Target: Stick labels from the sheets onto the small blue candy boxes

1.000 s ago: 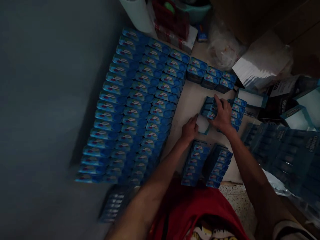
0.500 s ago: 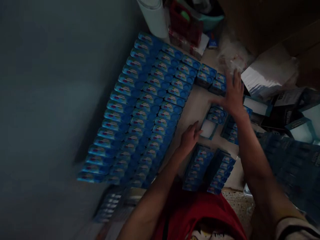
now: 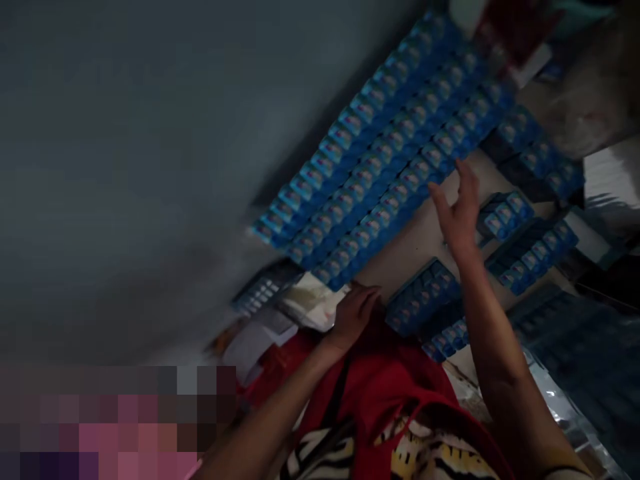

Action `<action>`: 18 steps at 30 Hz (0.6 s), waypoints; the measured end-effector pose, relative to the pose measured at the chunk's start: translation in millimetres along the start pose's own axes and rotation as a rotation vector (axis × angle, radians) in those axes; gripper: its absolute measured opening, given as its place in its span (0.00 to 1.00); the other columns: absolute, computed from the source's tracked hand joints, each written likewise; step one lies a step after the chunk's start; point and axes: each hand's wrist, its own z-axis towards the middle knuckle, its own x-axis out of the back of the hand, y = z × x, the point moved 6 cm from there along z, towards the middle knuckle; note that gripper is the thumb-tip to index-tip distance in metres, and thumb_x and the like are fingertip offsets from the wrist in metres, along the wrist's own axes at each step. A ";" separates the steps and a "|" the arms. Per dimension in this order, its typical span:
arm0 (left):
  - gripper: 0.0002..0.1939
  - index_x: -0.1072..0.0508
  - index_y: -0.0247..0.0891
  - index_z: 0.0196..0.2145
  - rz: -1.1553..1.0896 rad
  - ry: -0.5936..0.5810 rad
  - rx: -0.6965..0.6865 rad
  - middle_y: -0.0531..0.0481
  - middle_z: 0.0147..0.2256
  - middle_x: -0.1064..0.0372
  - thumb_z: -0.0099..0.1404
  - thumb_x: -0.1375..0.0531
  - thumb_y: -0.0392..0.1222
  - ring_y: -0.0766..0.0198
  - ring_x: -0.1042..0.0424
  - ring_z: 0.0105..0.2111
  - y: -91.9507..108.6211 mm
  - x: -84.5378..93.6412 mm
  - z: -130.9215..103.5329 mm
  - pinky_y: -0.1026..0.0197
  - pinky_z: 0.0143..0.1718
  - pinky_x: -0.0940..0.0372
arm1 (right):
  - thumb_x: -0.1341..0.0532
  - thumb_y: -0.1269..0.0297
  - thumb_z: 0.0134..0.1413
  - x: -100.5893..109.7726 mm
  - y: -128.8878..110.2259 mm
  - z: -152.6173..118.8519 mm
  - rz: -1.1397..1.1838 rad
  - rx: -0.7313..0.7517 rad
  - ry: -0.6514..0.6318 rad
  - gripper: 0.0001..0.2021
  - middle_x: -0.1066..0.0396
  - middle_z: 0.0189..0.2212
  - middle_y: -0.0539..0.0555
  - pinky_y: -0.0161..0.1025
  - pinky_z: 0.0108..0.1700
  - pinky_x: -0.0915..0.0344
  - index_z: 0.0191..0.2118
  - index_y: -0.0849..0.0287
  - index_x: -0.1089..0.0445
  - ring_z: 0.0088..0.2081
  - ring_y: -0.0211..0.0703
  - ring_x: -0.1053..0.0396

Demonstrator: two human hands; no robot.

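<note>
Many small blue packs (image 3: 373, 163) with printed fronts stand in long, tight rows on the pale tabletop (image 3: 417, 237). My right hand (image 3: 460, 217) hovers over the tabletop by the nearest row, thumb and fingers apart, holding nothing. Lower down, my left hand (image 3: 353, 317) is close to the table's front edge, its fingers stretched out and slightly blurred, with nothing seen in it. Between my arms is a block of blue packs (image 3: 425, 293). Right of my right hand sit a short group of packs (image 3: 507, 215) and a longer row (image 3: 540, 257).
A wall (image 3: 150, 167) rises along the left of the rows. More packs (image 3: 543, 150) stand at the back right, near clear plastic (image 3: 583, 110). Dark teal stacked boxes (image 3: 580, 353) fill the lower right. A blurred-out patch (image 3: 125, 427) covers the lower left.
The view has turned, so the rows appear farther right and up. My right hand has left the packs on the right; my left hand has drawn back, and the white-faced box beside it no longer shows.
</note>
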 end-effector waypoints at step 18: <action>0.21 0.24 0.52 0.63 0.427 0.229 -0.372 0.42 0.70 0.35 0.78 0.44 0.53 0.45 0.47 0.75 -50.5 106.5 63.1 0.34 0.76 0.62 | 0.35 0.44 0.65 -161.7 -117.9 -252.7 -0.130 -0.122 -0.243 0.55 0.60 0.77 0.78 0.66 0.71 0.42 0.80 0.65 0.69 0.78 0.68 0.58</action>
